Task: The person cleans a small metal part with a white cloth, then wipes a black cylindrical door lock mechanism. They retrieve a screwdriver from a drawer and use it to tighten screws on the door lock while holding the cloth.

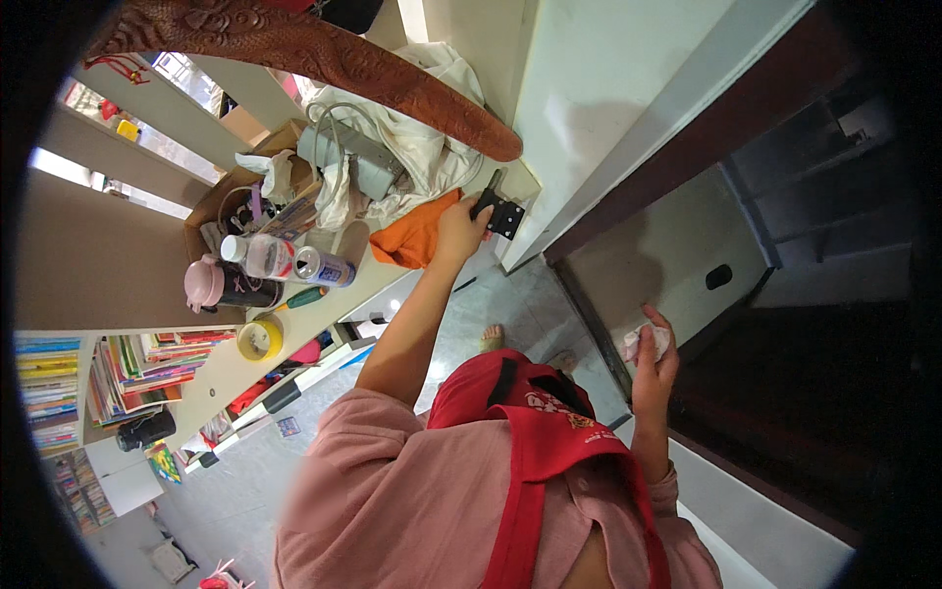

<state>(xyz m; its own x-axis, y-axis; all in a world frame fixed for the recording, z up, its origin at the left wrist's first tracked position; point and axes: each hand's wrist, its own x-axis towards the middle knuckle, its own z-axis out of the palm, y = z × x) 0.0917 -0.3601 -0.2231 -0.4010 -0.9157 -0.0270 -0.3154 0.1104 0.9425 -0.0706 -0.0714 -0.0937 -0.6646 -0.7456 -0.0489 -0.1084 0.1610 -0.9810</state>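
Note:
My left hand (458, 228) is closed on a black metal plate with bright screws or holes, like a hinge (503, 215), at the end of a pale shelf top. An orange cloth (408, 234) lies just left of that hand. My right hand (653, 368) holds a crumpled white tissue or cloth (643, 343) by the door frame at the right.
The shelf top (359, 285) holds bottles (270, 257), a can (324, 266), yellow tape (259, 341) and a cardboard box (211, 204). A carved wooden piece (392, 79) crosses above. Books (147, 368) fill shelves at lower left. A dark doorway (785, 373) is at right.

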